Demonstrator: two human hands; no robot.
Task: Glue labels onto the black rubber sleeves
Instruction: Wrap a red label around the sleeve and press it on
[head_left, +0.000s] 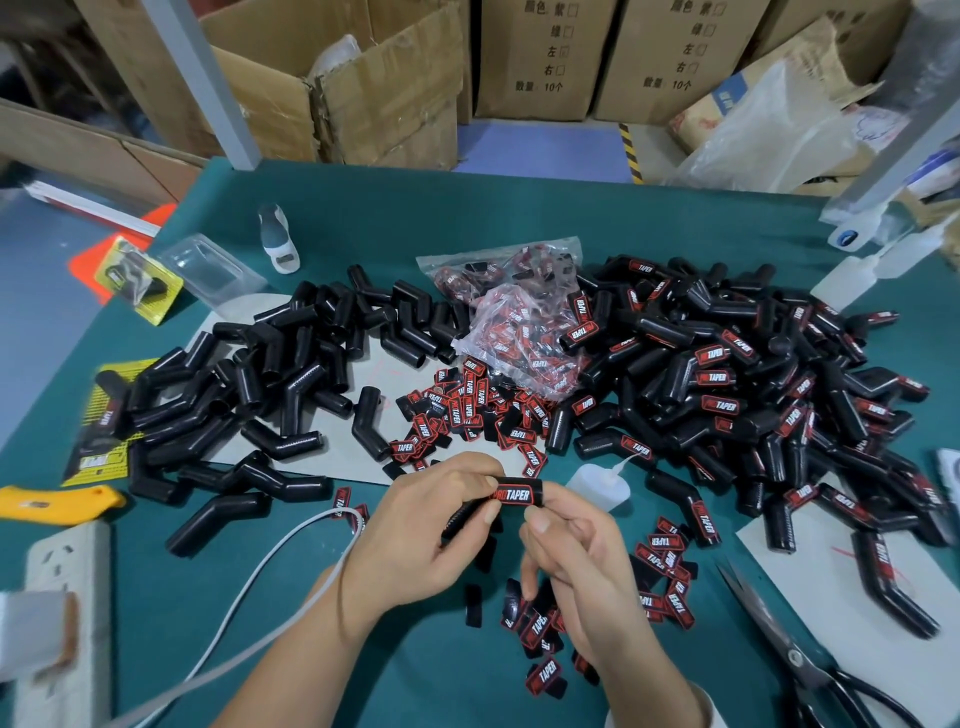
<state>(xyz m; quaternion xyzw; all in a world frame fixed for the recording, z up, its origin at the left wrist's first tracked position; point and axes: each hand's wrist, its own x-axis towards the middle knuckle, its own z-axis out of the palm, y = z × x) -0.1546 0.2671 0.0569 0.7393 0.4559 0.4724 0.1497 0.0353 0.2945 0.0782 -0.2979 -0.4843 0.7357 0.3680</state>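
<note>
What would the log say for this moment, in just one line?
step: pressing label on | left hand: holds sleeve | right hand: pinches sleeve end | label: on sleeve | glue bottle: on table

- The sleeve (496, 501) is held above the table (467, 208) near its front edge, with the left hand (421, 535) on its left and the right hand (566, 540) on its right.
- A glue bottle (597, 486) lies just right of the hands.
- Behind the hands lies a heap of loose labels (467, 415); behind that, a bag of labels (514, 322).
- Unlabelled sleeves (249, 395) are piled to the left, labelled sleeves (753, 384) to the right.
- More labels (665, 571) lie scattered in front, by the right hand.
- Scissors (810, 660) lie at the front right; a power strip (67, 571) lies at the front left.
- Cardboard boxes (535, 57) stand behind the table.
</note>
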